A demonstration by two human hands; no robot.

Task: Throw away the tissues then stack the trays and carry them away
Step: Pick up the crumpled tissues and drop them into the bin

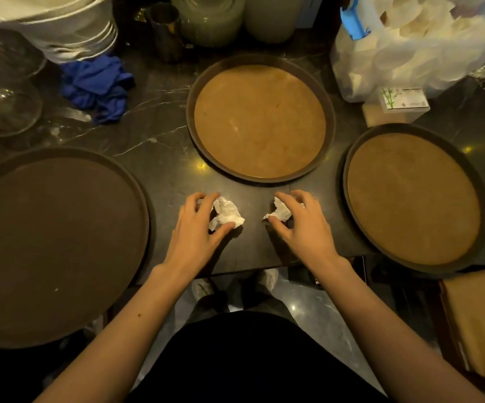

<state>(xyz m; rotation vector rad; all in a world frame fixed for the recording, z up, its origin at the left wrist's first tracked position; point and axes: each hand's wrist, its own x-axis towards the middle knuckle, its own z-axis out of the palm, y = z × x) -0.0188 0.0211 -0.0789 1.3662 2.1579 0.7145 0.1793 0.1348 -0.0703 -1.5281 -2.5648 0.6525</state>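
Two crumpled white tissues lie on the dark marble counter near its front edge. My left hand (196, 228) curls around the left tissue (226, 215), fingers and thumb touching it. My right hand (302, 225) closes over the right tissue (279, 213) the same way. Three round trays sit around them: a dark brown tray (55, 245) at the left, a tan-lined tray (260, 120) at the centre back, and another tan-lined tray (413, 199) at the right. All three trays hold nothing.
A blue cloth (98, 85) lies at the back left beside stacked white plates (69, 33) and glass dishes (2, 106). A metal cup (165, 30), a plastic bag (418, 45) and a small tissue box (395, 104) stand at the back. A brown square item (480, 321) sits low right.
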